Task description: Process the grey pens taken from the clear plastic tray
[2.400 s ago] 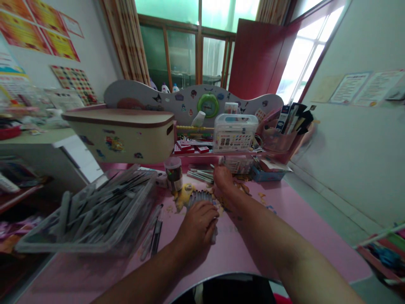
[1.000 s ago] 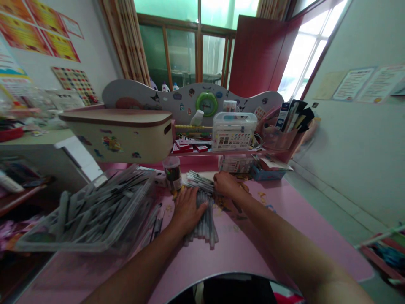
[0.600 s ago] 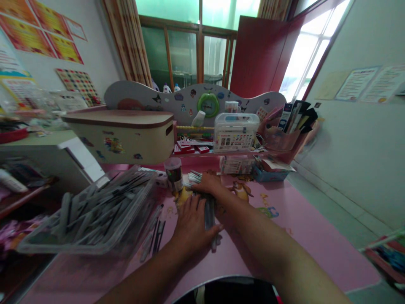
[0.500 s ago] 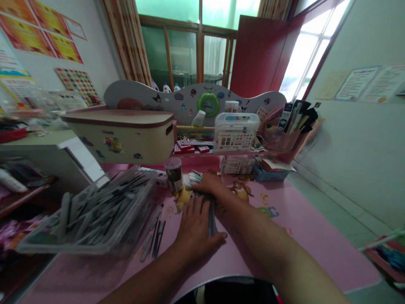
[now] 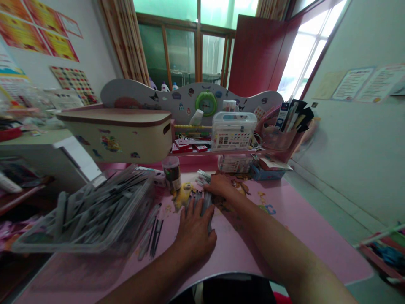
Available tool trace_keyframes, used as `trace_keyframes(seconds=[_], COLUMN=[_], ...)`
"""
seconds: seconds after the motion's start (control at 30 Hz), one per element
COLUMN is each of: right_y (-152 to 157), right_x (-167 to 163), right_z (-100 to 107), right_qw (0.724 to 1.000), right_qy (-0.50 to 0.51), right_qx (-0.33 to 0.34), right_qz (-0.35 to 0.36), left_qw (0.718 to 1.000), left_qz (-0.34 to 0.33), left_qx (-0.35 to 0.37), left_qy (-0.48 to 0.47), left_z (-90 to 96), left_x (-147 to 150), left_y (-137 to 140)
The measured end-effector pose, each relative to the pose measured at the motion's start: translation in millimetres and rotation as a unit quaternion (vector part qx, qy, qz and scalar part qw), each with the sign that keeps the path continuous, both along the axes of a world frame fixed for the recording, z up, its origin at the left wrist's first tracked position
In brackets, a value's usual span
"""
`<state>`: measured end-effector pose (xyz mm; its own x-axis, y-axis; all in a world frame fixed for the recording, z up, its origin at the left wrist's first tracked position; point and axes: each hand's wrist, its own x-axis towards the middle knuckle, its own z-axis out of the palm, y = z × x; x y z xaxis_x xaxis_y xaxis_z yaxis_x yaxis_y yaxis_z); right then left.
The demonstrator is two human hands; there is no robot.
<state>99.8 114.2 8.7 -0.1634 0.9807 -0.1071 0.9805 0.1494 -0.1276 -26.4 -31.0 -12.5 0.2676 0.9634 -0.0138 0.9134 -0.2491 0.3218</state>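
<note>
My left hand (image 5: 196, 230) lies palm down with fingers spread over a group of slim grey pens (image 5: 198, 198) on the pink table. Their tips show past my fingertips. Just beyond it, my right hand (image 5: 220, 185) is closed around a bundle of pale pens (image 5: 203, 177), whose ends stick out to the left; its far fingers are hidden. Several loose pens (image 5: 155, 237) lie left of my left hand. Beside them stands a clear plastic bin (image 5: 109, 245) heaped with grey and black pens (image 5: 91, 211).
A clear jar (image 5: 171, 173) with dark contents stands behind the pens. At the back are a lidded cream box (image 5: 126, 139), a clear carry case (image 5: 234, 131) and a green clock (image 5: 206, 104). A blue box (image 5: 268, 172) sits right, below a brush holder (image 5: 280, 137). The pink table (image 5: 303, 236) has cartoon pictures.
My right hand has shifted right with the pale bundle. My left hand has drawn slightly back, its thumb closer to the fingers, and more pen tips show ahead of it.
</note>
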Motion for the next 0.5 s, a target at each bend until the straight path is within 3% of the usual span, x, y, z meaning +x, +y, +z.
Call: trace_keyframes(seconds=[0.37,0.5], right_y=[-32.1,-47.4], right_x=[14.5,10.4], right_z=[-2.3,-3.2], right_qw=[0.996,0.996], right_qy=[-0.012,-0.018], right_qx=[0.083,0.083], right_qz=[0.022,0.027], left_qw=[0.998,0.997], left_qz=[0.051,0.065], left_qx=[0.022,0.035], left_qy=[0.019,0.019], left_z=[-2.2,-6.0], left_x=[-2.4,-4.9], left_y=[10.8,22.3])
